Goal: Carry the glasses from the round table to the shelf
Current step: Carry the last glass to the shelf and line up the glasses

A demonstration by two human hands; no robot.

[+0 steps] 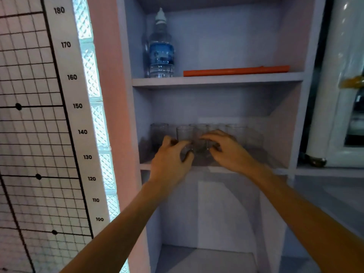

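Several clear glasses stand in a row on the middle board of a pale lilac shelf (216, 81). One glass (159, 133) stands at the far left, others (236, 131) run toward the right. My left hand (169, 160) is curled around a clear glass (184, 138) at the front of that board. My right hand (226, 152) reaches in beside it, fingers bent over another glass (202, 147) that is mostly hidden. Both glasses sit low at the shelf board; whether they rest on it I cannot tell.
On the upper board stand a water bottle (161, 52) with a blue label and a long orange tube (236, 70). The compartment below is bare. A height chart (65, 115) and glass blocks are to the left, a white appliance (338, 95) to the right.
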